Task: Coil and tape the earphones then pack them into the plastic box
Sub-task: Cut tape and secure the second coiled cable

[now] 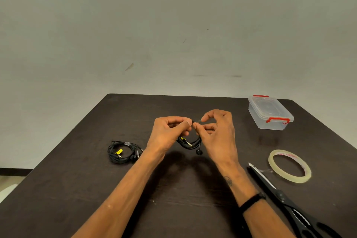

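Both hands are raised just above the desk (135, 195), working one coiled set of earphones (190, 142). The left hand (170, 131) pinches the top of the coil; the right hand (217, 129) pinches a small piece of clear tape (197, 121) against it, the other fingers loosely curled. A second coiled set (122, 151) lies to the left, apparently already bound. The plastic box (270, 113) stands at the far right, lid clipped shut. Tape roll (289, 166) and scissors (280, 195) lie near right. Judged: taping nearly complete; opening the box and packing remain.
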Motion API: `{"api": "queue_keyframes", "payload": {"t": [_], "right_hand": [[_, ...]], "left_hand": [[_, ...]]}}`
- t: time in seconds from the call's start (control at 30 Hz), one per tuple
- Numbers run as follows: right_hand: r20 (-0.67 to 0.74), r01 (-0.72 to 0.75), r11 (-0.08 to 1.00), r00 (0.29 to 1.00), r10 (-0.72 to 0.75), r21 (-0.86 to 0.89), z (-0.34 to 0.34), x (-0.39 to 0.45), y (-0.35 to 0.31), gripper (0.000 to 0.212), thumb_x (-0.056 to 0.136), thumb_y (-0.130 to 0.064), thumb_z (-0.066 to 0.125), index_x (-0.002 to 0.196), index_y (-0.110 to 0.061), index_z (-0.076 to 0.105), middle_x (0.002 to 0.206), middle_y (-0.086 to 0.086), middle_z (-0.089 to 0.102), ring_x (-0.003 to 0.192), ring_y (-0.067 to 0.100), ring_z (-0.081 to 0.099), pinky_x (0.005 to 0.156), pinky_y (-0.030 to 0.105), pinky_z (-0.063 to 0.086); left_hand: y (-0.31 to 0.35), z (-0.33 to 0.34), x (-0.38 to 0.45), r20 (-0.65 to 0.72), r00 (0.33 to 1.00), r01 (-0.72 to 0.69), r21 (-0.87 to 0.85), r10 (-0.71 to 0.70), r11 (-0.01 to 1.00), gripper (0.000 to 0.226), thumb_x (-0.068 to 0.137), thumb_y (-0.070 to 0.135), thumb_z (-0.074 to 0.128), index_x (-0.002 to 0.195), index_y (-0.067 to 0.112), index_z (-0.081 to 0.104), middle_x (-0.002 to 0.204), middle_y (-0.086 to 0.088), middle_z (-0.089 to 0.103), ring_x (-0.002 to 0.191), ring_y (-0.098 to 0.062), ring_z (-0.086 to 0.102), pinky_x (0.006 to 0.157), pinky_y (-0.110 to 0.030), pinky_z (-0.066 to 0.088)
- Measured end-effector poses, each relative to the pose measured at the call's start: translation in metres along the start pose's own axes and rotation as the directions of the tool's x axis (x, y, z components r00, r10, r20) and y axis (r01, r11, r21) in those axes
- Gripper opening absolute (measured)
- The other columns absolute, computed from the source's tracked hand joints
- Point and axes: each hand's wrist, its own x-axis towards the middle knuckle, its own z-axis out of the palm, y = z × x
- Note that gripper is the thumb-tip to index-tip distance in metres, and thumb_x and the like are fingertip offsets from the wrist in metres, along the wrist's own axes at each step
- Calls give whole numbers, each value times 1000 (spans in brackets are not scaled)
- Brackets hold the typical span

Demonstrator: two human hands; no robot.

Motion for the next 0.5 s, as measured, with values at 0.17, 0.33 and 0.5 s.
{"api": "queue_keyframes", "payload": {"t": [0.17,0.33,0.5], "right_hand": [[-53,85,993,995,-90,-84,2,-1,-1,27,87,-8,84,84,-17,59,108,-2,45,72,10,64,64,11,54],[-32,167,972,984,-174,-167,2,-2,-1,26,88,-7,83,87,-19,60,114,-3,44,80,8,64,70,15,58],[18,198,969,980,-197,-151,1,-2,1,16,90,-5,80,94,-17,70,122,-3,46,82,2,67,74,7,53]], "left_hand": [[1,1,1,-21,1000,3,-11,-3,1000,8,91,10,78,96,7,83,81,-11,79,67,-12,69,71,-23,58],[2,1,0,-24,1000,3,-18,-3,1000,8,92,10,78,97,6,83,81,-12,79,67,-13,68,73,-25,59],[2,0,1,-11,1000,-19,-23,19,1000,10,92,12,78,99,6,82,82,-11,80,69,-13,70,73,-25,59]]}}
